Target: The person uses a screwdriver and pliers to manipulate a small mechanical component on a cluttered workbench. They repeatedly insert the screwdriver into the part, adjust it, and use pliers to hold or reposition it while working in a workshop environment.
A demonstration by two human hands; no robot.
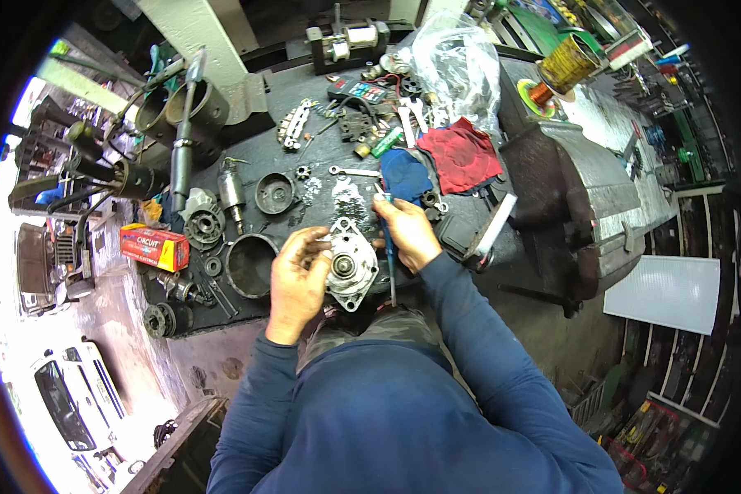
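My left hand [303, 284] is closed at the left edge of a round silver metal housing [347, 282] with a bolt-hole flange and central bore, held near the bench's front edge. My right hand [405, 232] grips a long, thin blue tool [389, 251] upright at the housing's right, its lower end pointing toward me. A large open metal ring [251, 292] lies left of my left hand. A blue cloth [401, 171] and a red cloth [461, 156] lie beyond my right hand. A small wrench [354, 173] rests above the housing.
The dark bench [292, 123] carries several loose parts, a multimeter [356, 90], a plastic bag [457, 66] and a red-yellow box [152, 247]. A vice [346, 45] sits at the back, cylindrical fixtures [193, 107] at left, a large dark metal casing [556, 206] at right. Vehicles [66, 395] stand far left.
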